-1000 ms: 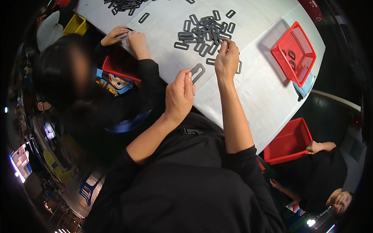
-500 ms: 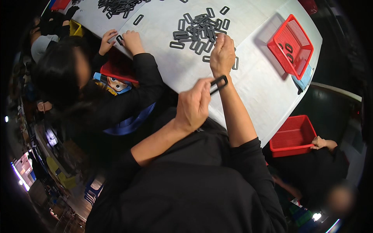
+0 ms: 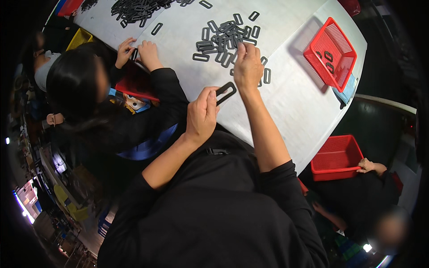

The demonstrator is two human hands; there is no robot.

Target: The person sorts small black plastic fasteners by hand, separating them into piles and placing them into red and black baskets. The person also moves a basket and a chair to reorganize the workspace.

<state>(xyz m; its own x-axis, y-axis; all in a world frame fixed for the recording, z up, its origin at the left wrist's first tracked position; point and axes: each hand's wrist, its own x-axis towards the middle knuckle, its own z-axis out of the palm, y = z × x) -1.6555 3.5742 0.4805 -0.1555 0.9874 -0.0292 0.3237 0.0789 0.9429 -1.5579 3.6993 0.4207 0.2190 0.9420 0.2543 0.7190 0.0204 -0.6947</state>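
My left hand (image 3: 201,117) is closed on a black rectangular ring (image 3: 227,98), pinching one end of it between thumb and fingers in front of my body, off the table's near edge. The ring's open slot shows past my fingertips. At the near right side of a loose pile of similar black rings (image 3: 223,42), my right hand (image 3: 249,67) reaches down with its thumb and fingers drawn together. What lies between those fingertips is hidden by the hand itself. A few single rings lie around the pile, one of them just right of my right hand.
The white table (image 3: 286,85) carries a red mesh basket (image 3: 333,80) with a few rings inside, at the right. Another dark pile (image 3: 136,10) lies far left. A co-worker's hands (image 3: 149,56) handle a ring at left. At lower right, another person's hand holds a red basket (image 3: 335,172).
My left hand has moved left and away from my right forearm with the ring in it. My right hand stays by the pile. The view has shifted slightly.
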